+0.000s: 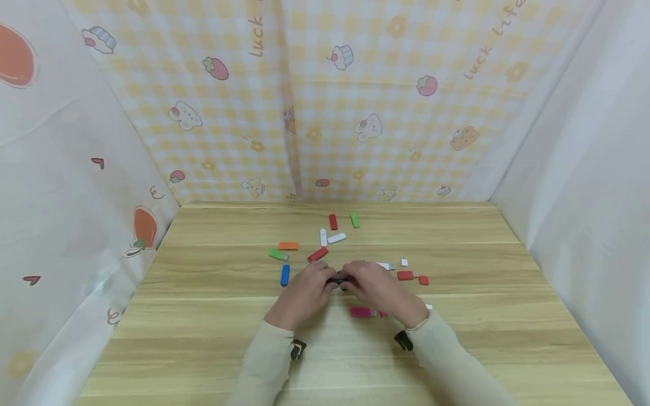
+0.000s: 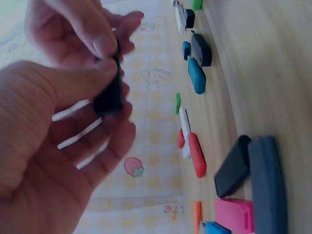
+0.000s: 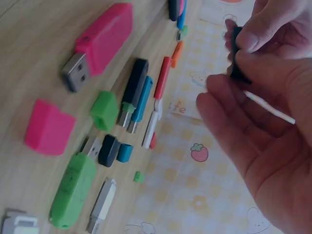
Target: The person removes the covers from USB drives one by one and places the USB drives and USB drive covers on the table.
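A small black USB stick [image 1: 339, 278] is held between both hands over the middle of the table. My left hand [image 1: 307, 288] pinches one end with thumb and fingers. The other end is pinched by my right hand [image 1: 382, 288]. In the left wrist view the stick [image 2: 110, 95] stands out dark under the left thumb; whether its cap is on cannot be seen. Close to the right hand lie a pink USB stick [image 1: 361, 312] with its plug bare and a red one [image 1: 405, 275] beside its loose cap [image 1: 424, 280]. A blue stick [image 1: 285, 275] lies left of the left hand.
Farther back lie orange [image 1: 288, 246], green [image 1: 277, 255], red [image 1: 317, 254] and white [image 1: 323, 237] sticks. In the right wrist view an uncapped green stick [image 3: 73, 190] lies near a green cap [image 3: 104, 111]. A patterned cloth [image 1: 325, 101] hangs behind the wooden table [image 1: 203, 338].
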A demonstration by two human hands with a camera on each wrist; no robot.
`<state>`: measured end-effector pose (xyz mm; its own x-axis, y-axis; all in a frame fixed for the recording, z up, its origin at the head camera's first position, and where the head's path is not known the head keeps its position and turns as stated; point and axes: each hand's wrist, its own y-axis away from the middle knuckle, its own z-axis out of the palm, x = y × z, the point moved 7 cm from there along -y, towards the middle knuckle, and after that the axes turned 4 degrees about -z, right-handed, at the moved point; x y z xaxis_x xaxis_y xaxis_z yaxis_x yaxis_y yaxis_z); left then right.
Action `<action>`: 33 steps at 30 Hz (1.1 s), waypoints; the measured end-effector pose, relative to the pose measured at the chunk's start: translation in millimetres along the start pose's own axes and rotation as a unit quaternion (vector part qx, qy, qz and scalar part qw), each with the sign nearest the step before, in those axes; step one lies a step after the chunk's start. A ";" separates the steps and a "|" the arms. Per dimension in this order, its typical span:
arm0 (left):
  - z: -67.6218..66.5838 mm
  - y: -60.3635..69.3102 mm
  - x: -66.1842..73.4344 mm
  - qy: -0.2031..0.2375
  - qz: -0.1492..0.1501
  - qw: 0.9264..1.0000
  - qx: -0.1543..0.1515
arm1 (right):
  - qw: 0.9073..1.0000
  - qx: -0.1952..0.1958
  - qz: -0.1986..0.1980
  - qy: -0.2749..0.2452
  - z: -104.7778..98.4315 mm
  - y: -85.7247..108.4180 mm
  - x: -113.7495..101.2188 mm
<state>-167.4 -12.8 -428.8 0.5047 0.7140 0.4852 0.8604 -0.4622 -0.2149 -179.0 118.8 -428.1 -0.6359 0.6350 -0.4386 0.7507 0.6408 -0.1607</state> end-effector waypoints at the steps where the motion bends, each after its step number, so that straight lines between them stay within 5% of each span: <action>1: 0.1 0.7 -1.5 0.009 0.005 1.000 -0.006 | 1.000 0.001 -0.011 0.000 -0.4 1.0 0.0; 3: -1.0 2.7 -9.4 0.026 -0.005 0.999 -0.020 | 1.000 0.005 -0.028 0.001 -3.4 5.7 3.7; 5: -6.9 6.9 -24.7 0.039 -0.046 0.998 -0.022 | 0.999 0.022 -0.027 0.010 -10.2 14.3 14.7; 9: -30.7 18.2 -59.4 0.051 -0.139 0.989 0.009 | 0.996 0.071 0.031 0.038 -33.5 39.7 46.4; 12: -42.5 19.5 -68.8 0.053 -0.151 0.987 0.021 | 0.994 0.077 0.069 0.037 -44.5 51.3 58.7; 22: -12.1 14.0 -45.4 0.065 -0.131 0.989 -0.031 | 0.997 0.017 0.073 -0.003 -25.1 39.1 41.4; 33: 28.0 27.2 -20.2 0.056 -0.105 0.988 -0.102 | 0.995 -0.052 0.080 -0.009 4.8 43.7 22.8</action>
<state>-152.2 -25.1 -468.2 0.2956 0.7476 0.5948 0.9070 -0.4151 0.0710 -159.8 159.2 -449.4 -0.5063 0.7247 -0.4674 0.8186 0.5744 0.0039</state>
